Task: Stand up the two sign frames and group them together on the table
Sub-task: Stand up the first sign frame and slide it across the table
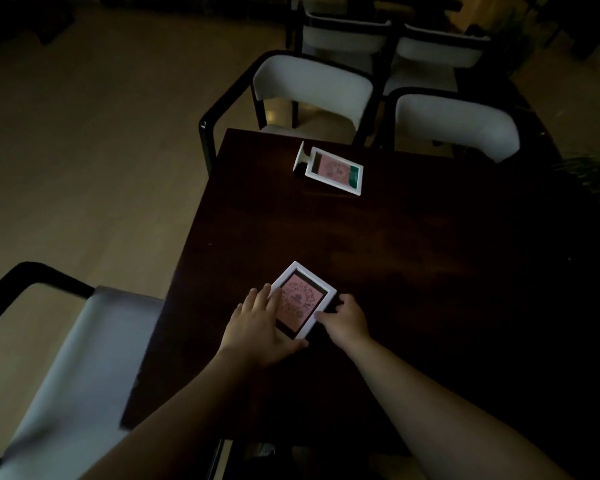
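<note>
1. The near sign frame (302, 301) lies flat at 6 o'clock on the table (413, 271).
2. The left hand (257, 323) rests on it, fingers straight.
3. The right hand (347, 320) curls round its edge.
4. The far sign frame (333, 171) lies at 12 o'clock.
5. The pink writing is too blurry to read.

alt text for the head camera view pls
In dim light, a white sign frame lies face up on a dark table; the left hand rests on its face and the right hand grips its right edge. A second sign frame lies tipped over near the far edge, by white chairs.
</note>
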The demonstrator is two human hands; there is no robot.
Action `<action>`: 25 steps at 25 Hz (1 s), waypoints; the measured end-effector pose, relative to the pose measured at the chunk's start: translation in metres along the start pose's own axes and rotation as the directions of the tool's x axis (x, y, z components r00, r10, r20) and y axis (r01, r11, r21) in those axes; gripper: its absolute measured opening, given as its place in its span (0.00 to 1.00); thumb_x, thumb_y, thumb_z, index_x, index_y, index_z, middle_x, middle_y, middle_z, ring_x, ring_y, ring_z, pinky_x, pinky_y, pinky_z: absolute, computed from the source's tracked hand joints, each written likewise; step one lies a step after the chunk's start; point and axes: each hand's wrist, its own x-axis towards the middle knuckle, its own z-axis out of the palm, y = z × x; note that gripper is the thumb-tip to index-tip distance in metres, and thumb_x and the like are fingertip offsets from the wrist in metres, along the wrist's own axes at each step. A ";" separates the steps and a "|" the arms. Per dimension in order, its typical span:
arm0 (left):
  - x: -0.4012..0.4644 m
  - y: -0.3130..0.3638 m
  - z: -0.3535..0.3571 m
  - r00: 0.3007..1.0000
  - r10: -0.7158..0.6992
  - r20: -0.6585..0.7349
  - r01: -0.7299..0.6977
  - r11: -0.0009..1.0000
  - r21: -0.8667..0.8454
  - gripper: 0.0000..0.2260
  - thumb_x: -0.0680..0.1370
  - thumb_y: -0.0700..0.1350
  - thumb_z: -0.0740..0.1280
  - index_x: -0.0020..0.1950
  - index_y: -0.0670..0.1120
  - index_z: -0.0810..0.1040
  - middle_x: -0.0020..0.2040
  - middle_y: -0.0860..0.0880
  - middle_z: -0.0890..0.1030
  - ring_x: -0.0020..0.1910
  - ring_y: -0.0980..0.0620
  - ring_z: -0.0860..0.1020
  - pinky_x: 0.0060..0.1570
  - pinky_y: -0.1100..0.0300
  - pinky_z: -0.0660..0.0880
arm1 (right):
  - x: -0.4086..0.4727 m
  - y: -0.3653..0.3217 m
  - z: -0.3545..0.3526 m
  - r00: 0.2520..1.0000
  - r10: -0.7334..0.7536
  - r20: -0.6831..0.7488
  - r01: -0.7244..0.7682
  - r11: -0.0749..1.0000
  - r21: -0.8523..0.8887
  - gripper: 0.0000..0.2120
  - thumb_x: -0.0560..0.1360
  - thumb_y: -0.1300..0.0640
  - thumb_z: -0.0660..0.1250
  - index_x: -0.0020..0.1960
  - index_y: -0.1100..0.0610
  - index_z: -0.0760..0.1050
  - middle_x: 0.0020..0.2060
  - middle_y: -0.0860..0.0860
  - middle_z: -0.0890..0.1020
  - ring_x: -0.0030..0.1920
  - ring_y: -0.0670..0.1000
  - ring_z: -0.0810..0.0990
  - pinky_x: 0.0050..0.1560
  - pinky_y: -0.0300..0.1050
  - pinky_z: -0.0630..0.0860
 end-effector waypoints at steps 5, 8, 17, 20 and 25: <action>0.000 0.005 0.006 1.000 -0.009 0.015 0.009 1.000 0.009 0.52 0.67 0.77 0.57 0.80 0.50 0.44 0.81 0.47 0.49 0.78 0.45 0.48 0.72 0.45 0.55 | 0.008 0.003 0.007 0.973 0.181 0.140 -0.225 0.872 0.434 0.19 0.76 0.62 0.71 0.66 0.57 0.74 0.57 0.58 0.82 0.53 0.55 0.83 0.51 0.52 0.82; -0.002 0.004 0.004 1.000 -0.006 0.026 0.006 1.000 0.017 0.49 0.68 0.76 0.59 0.80 0.51 0.45 0.81 0.48 0.51 0.78 0.45 0.50 0.71 0.45 0.58 | 0.012 0.000 0.010 0.959 0.204 0.199 -0.275 0.842 0.464 0.08 0.78 0.65 0.66 0.55 0.56 0.80 0.49 0.55 0.85 0.48 0.54 0.84 0.46 0.50 0.83; -0.019 -0.005 -0.004 0.999 0.021 -0.047 -0.021 1.000 0.009 0.44 0.70 0.74 0.58 0.78 0.52 0.54 0.79 0.48 0.58 0.77 0.45 0.53 0.71 0.45 0.63 | 0.008 -0.031 0.007 0.962 0.083 0.260 -0.198 0.868 0.456 0.10 0.79 0.67 0.64 0.47 0.54 0.77 0.45 0.53 0.84 0.47 0.53 0.84 0.38 0.47 0.81; -0.028 -0.007 -0.006 0.995 0.006 -0.101 -0.008 1.000 -0.018 0.45 0.69 0.74 0.59 0.79 0.51 0.54 0.80 0.48 0.56 0.78 0.45 0.51 0.71 0.44 0.64 | 0.007 -0.045 0.006 0.976 0.016 0.219 -0.115 0.887 0.446 0.09 0.80 0.67 0.63 0.49 0.54 0.76 0.48 0.54 0.84 0.49 0.54 0.83 0.41 0.48 0.81; -0.039 -0.009 -0.004 0.981 -0.052 -0.186 0.040 0.997 -0.070 0.42 0.72 0.69 0.65 0.79 0.51 0.53 0.80 0.47 0.53 0.77 0.45 0.53 0.68 0.47 0.67 | 0.002 -0.062 0.002 0.981 -0.090 0.170 0.001 0.887 0.461 0.10 0.79 0.67 0.63 0.49 0.52 0.76 0.46 0.51 0.84 0.46 0.50 0.84 0.36 0.45 0.80</action>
